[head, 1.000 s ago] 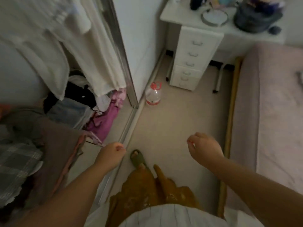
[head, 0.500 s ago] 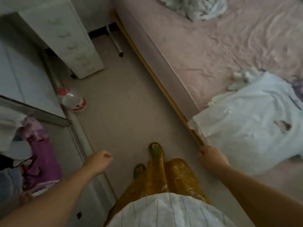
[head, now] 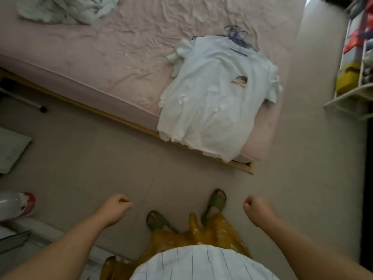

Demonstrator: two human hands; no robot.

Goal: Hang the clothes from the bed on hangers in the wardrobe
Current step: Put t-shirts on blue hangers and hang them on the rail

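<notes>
Standing on the beige floor (head: 84, 158) facing the pink-sheeted bed (head: 101, 63). A stack of white t-shirts (head: 212, 98) lies at the bed's near corner, hem draping over the edge, with blue wire hangers (head: 238, 36) at the collar end. Left hand (head: 115, 207) and right hand (head: 257, 207) both have fingers clenched, holding nothing, well apart from the shirts.

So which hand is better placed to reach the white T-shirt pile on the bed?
Probably the right hand. Both hands hold nothing, but the white T-shirts lie ahead and to the right, nearer that side than the left hand. Purple hangers lie at the pile's far end.
</notes>
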